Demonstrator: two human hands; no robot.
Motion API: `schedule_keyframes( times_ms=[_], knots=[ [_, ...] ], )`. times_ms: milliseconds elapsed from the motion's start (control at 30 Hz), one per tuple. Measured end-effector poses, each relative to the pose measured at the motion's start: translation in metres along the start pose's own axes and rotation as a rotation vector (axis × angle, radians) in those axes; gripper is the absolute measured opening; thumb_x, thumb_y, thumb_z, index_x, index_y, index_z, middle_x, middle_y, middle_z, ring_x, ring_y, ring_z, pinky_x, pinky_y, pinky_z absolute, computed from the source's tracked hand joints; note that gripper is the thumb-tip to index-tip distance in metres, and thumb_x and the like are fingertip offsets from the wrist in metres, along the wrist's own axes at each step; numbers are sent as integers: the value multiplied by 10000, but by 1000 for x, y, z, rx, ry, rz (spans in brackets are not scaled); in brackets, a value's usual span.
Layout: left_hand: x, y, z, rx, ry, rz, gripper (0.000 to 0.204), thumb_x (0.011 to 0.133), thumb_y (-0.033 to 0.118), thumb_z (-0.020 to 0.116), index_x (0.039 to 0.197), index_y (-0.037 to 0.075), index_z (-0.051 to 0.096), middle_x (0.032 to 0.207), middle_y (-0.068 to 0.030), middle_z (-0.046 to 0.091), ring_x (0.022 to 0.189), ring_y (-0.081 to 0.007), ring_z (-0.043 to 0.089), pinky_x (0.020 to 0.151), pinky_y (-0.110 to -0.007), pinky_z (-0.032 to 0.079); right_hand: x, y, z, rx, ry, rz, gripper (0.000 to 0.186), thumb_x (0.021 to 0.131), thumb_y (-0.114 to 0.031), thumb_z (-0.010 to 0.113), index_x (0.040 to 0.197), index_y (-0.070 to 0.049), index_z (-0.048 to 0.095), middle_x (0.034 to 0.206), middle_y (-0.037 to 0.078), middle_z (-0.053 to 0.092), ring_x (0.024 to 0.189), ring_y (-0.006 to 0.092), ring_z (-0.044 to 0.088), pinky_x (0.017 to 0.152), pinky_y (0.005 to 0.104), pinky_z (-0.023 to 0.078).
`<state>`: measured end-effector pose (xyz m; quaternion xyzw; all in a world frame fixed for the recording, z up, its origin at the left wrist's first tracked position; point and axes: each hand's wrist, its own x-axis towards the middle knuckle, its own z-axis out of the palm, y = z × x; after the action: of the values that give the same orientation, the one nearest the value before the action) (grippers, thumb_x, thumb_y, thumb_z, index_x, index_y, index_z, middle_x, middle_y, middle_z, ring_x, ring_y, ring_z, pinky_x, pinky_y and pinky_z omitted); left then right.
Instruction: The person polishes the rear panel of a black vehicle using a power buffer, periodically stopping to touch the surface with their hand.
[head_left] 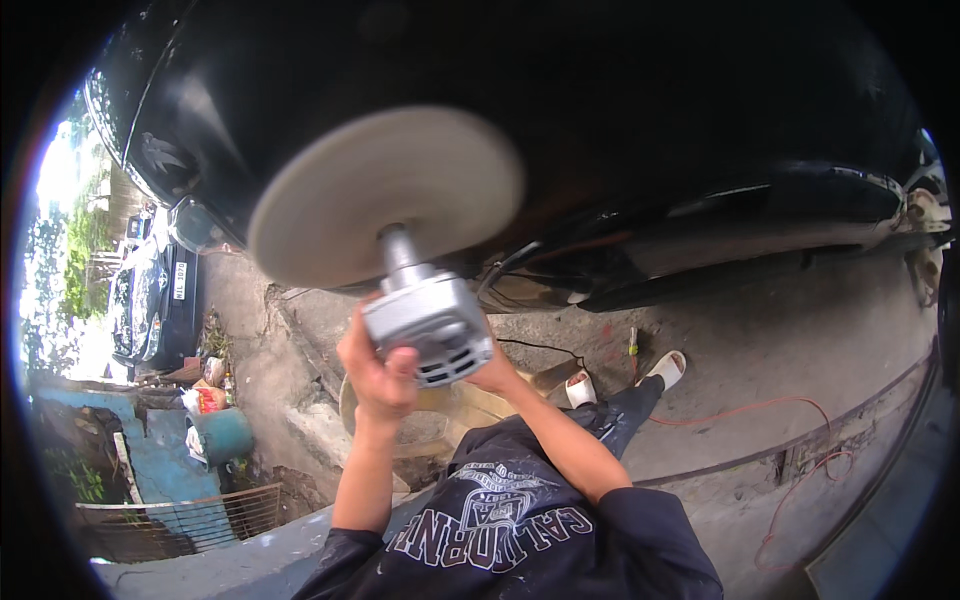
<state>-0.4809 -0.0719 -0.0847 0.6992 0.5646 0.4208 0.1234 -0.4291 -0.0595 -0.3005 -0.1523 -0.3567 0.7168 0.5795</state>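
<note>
A silver-grey power polisher (428,312) is in front of me, held up by both hands. Its large, pale round pad (350,190) is blurred as if spinning, and it faces the glossy black car body (640,110); whether it touches the paint cannot be made out. My left hand (383,388) is closed around the left side of the tool's housing, thumb toward me. On the other side, my right hand (492,372) grips the polisher too, its fingers mostly hidden behind the vented housing.
Below the tool lies a tan, rounded object (440,412). A black cord (545,347) and an orange hose (740,408) run across the concrete. At left are a parked dark car (150,300), a teal bucket (225,437) and a wire rack (180,512).
</note>
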Motion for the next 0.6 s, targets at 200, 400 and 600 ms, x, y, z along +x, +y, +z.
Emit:
schedule_keyframes(
  times_ms=[200, 400, 600],
  knots=[
    [-49, -97, -58, -354, 216, -243, 797, 1013, 658, 328, 1422, -21, 414, 1334, -177, 564, 1189, -269, 584, 1033, -402, 451, 2, -10, 8, -455, -113, 50, 954, 644, -45, 828, 1463, -145, 349, 1243, 164, 645, 1153, 348, 641, 1033, 385, 468],
    [-74, -135, -48, -765, 443, -474, 765, 1018, 656, 307, 1443, 30, 419, 1357, -142, 561, 1237, -270, 562, 1066, -416, 437, -10, -17, -15, -980, -202, -29, 889, 708, -207, 804, 1460, -153, 333, 1114, 216, 688, 1044, 450, 646, 867, 493, 530],
    [-124, -166, 17, -940, 517, -671, 749, 1013, 657, 331, 1471, 68, 398, 1380, -111, 552, 1256, -251, 552, 1087, -407, 429, -52, -56, -49, -1167, -148, 368, 888, 679, -207, 824, 1435, -172, 360, 1110, 235, 689, 991, 482, 648, 828, 527, 541]
  ],
)
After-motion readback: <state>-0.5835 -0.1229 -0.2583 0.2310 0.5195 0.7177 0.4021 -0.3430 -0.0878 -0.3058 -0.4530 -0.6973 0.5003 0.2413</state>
